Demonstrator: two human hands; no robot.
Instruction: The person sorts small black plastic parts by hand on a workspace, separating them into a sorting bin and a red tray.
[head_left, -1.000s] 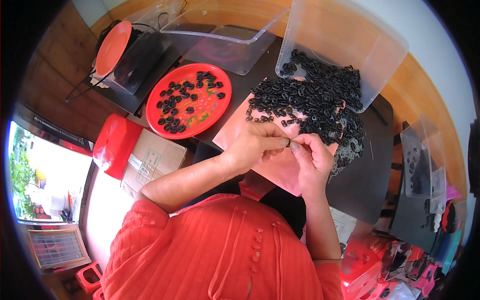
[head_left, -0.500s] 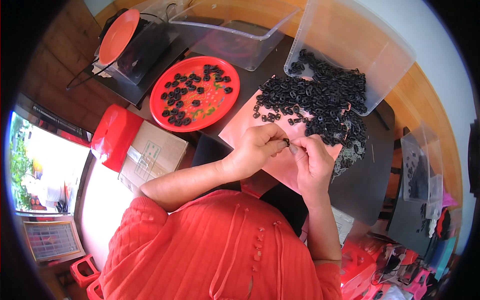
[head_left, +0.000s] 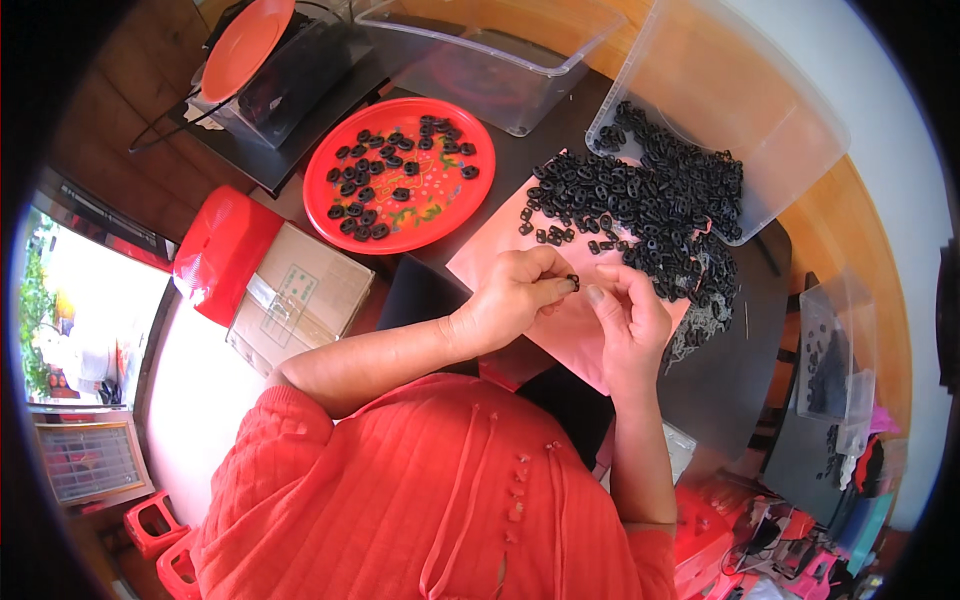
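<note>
Dark worktop (head_left: pixel 720 370) is carrying a pink sheet (head_left: pixel 560 320) near its front edge, where the left hand (head_left: pixel 515 295) is pinching a small black plastic piece (head_left: pixel 573 282). Right hand (head_left: pixel 630 320), fingers loosely curled, is touching it; a slip could drop it among the loose pile (head_left: pixel 660 200).

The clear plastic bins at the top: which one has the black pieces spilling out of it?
The right-hand bin, tipped toward the pink sheet; black pieces pour from its mouth. The left bin looks empty.

two hands (head_left: pixel 515 300), two clear bins (head_left: pixel 500 50)
</note>
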